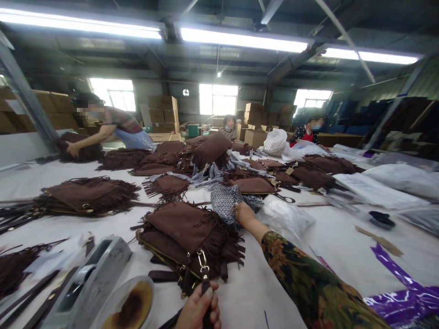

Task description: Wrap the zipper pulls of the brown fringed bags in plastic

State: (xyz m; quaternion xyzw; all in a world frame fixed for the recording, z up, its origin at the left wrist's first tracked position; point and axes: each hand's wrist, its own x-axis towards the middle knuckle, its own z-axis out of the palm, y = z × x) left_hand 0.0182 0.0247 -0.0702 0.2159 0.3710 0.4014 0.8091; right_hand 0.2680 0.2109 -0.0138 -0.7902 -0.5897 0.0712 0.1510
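Now, head view | our left hand (198,308) is wrapped around a dark strap (205,278) below a metal clasp (202,259) | our right hand (245,214), apart from it, grips a black-and-white patterned cloth (223,203) | we have the brown fringed bag (183,224) on the white tabletop (255,288) before us, a tape dispenser (99,278) near its left, more brown bags (254,185) behind

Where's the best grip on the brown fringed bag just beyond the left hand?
Take the brown bag by its zippered edge, probably from the left: it lies flat, and loose fringe spreads along its right side, offering little firm to hold.
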